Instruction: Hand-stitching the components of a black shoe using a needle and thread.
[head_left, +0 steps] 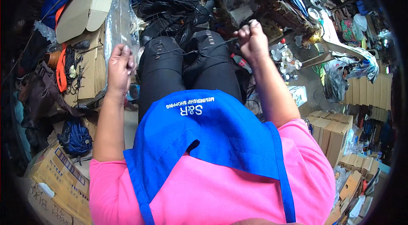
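My right hand (253, 40) is raised beyond my right knee, fingers curled into a pinch. A thin black cord (222, 44) runs from it back toward my knees. My left hand (120, 62) is held beside my left knee, its fingers closed; anything in them is too small to make out. Between my knees sits a dark, shoe-like black piece (193, 61), and the cord loops over its top. Its outline merges with my black trousers (160, 74). A blue apron (170, 116) covers my lap.
Beyond my knees lies a heap of black cords and shoe-like pieces (170, 1). Cardboard (91, 8) and clear plastic (121, 16) stand at the left. Small bottles (285, 57) and a red-labelled bottle (241, 62) are on the right, above stacked cardboard boxes (329, 131).
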